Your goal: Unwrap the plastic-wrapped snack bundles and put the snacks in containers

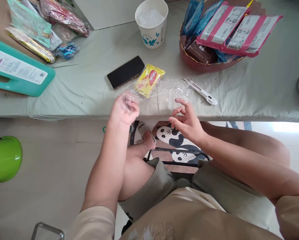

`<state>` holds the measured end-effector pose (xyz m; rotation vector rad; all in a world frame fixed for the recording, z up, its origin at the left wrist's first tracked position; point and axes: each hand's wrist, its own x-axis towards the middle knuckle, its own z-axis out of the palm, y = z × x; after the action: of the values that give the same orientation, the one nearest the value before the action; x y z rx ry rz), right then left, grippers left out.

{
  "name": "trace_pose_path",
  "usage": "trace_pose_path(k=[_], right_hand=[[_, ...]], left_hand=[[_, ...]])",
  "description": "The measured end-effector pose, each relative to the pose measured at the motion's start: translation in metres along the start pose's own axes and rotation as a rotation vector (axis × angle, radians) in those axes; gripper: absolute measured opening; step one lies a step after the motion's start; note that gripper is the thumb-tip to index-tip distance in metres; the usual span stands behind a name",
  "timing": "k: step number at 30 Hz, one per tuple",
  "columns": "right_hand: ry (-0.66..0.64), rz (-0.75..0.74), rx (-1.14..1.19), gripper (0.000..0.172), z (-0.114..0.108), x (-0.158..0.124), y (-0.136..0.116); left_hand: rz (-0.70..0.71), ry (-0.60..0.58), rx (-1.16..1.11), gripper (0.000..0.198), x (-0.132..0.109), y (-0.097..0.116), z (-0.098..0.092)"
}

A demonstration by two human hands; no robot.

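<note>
My left hand (125, 109) is closed on a crumpled end of thin transparent plastic film (174, 90) at the table's front edge. The film stretches right across the cloth, past a yellow snack packet (149, 80) with a red label. On the film's right side, my right hand (185, 119) has its fingers spread and curved; the index fingertip is at the film's edge, and I cannot tell if it touches. Behind the packet lies a black phone (125, 72). A white utility knife (201, 92) rests beyond my right hand.
A paper cup (151, 25) with transparent plastic inside stands at the back. A dark red basket (204, 66) at right holds several packages. Plastic-wrapped packets (31, 30) and a teal container (43, 78) occupy the left. A green bin (5, 159) is on the floor.
</note>
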<state>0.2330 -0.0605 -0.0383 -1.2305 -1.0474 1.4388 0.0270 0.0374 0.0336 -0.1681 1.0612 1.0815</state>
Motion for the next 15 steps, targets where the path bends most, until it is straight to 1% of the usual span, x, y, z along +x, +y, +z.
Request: trace_pose_path(k=[1, 4, 5, 7, 8, 9, 12, 13, 14, 15], right_hand=[[0.008, -0.022, -0.016, 0.059, 0.0, 0.002, 0.0], [0.096, -0.106, -0.052, 0.036, -0.002, 0.01, -0.004], [0.13, -0.136, -0.059, 0.036, -0.004, 0.012, -0.006], [0.191, -0.192, -0.057, 0.042, -0.01, 0.016, -0.01], [0.216, -0.213, -0.054, 0.043, -0.014, 0.018, -0.011], [0.24, -0.229, -0.057, 0.041, -0.019, 0.019, -0.012], [0.317, -0.308, -0.11, 0.037, -0.035, 0.024, -0.013], [0.336, -0.348, -0.126, 0.036, -0.039, 0.025, -0.013], [0.349, -0.39, -0.127, 0.035, -0.042, 0.026, -0.014], [0.354, -0.423, -0.114, 0.035, -0.044, 0.027, -0.015]], left_hand=[[-0.01, -0.003, -0.001, 0.037, 0.0, 0.0, 0.0], [-0.025, 0.01, 0.031, 0.039, -0.001, 0.001, 0.002], [-0.026, 0.016, 0.058, 0.039, -0.001, 0.002, 0.003], [0.003, 0.043, 0.158, 0.039, -0.002, 0.006, 0.002], [0.05, 0.065, 0.234, 0.038, -0.002, 0.009, 0.002], [0.127, 0.095, 0.327, 0.035, -0.002, 0.011, 0.001], [0.403, 0.189, 0.634, 0.024, -0.003, 0.016, -0.003], [0.45, 0.205, 0.711, 0.021, -0.004, 0.016, -0.004], [0.459, 0.208, 0.767, 0.02, -0.004, 0.015, -0.005], [0.44, 0.197, 0.804, 0.019, -0.005, 0.014, -0.005]])
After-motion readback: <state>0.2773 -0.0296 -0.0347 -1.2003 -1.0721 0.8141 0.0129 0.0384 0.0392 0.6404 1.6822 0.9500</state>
